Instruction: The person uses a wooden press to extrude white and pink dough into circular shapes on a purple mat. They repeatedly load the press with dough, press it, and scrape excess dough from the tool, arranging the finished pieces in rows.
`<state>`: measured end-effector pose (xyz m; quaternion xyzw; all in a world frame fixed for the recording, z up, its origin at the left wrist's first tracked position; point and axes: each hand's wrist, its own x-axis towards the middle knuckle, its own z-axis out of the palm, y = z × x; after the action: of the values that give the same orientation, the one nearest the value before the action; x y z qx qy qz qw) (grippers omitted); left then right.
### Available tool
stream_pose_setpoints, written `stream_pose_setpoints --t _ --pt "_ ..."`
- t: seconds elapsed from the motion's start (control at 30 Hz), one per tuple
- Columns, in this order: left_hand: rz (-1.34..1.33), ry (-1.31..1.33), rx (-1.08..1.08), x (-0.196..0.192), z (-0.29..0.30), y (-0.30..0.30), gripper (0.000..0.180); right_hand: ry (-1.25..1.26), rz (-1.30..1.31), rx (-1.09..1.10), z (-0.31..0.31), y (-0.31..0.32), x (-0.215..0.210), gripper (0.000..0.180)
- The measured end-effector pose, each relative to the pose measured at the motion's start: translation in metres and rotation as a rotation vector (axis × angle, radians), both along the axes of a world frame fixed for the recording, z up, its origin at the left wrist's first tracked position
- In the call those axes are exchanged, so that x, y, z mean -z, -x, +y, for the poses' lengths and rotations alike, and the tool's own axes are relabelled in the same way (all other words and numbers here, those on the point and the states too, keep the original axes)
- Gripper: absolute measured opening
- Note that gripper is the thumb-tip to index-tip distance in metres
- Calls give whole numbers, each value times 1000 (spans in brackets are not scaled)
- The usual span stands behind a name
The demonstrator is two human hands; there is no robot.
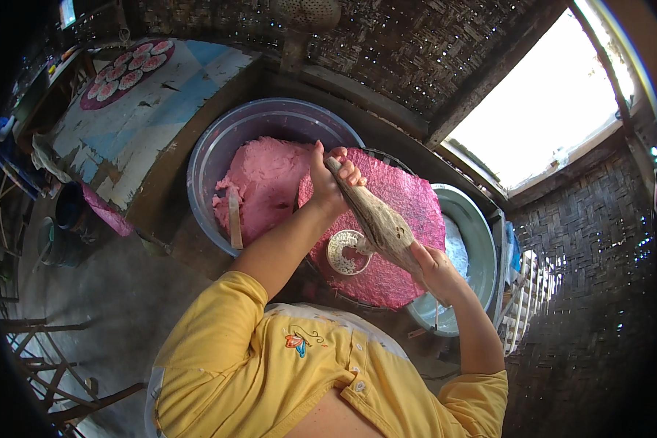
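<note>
A long, weathered piece of wood (379, 219) slants between my two hands above a pink-stained mat (409, 190). My left hand (331, 179) is wrapped round its narrow upper-left end. Its lower-right end is gripped in my right hand (438, 274), with the thumb on top. Under the wood, on the mat, lies a round ring-shaped piece (349, 252) with white and pink strands inside; the wood hides its right edge. To the left, a large blue-grey tub (204, 146) contains a mass of pink dough (266, 179), and a flat wooden paddle (234, 219) stands in it.
A green basin (482, 241) with whitish contents sits right of the mat. At the far left, a worn table (160, 102) bears a round tray (91, 102) of several pink-and-white discs. A bright window opening (540, 95) and woven walls (591, 255) enclose the right side.
</note>
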<state>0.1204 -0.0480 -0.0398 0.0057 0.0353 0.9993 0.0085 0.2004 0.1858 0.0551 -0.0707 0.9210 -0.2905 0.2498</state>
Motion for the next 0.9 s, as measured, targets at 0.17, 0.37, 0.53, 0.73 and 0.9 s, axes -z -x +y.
stream_pose_setpoints --t 0.17,0.37,0.53,0.73,0.9 --pt "20 59 97 -13 1 3 57 58 -121 127 16 2 10 57" --pt "-132 1086 396 -23 15 -24 77 306 -226 151 31 -3 20 57" --pt "106 1769 439 6 18 -58 77 419 -51 67 30 -8 28 64" --pt "-133 1682 431 19 20 -60 80 447 -109 154 35 -9 29 54" --pt "208 2044 203 14 16 -77 79 585 -70 229 40 -10 36 56"
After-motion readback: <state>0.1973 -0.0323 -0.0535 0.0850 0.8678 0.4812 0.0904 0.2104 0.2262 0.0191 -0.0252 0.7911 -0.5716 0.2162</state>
